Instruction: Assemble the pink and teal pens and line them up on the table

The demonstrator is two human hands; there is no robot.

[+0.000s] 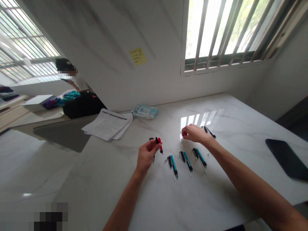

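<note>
Hands over the marble table (231,110). Left hand (146,154) curled, fingers pinching a red pen (159,145) and a dark pen part (151,138). Right hand (194,134) fingertips down beside a thin white refill (190,144), can't tell if gripped. Three teal pens (188,161) lie in pieces in a row between the hands; black pen (210,132) just past right hand.

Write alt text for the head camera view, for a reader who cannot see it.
A person's left hand holds a red-and-black pen over a white marble table, and the right hand holds a thin white refill. Three taken-apart teal pens lie between them.
</note>
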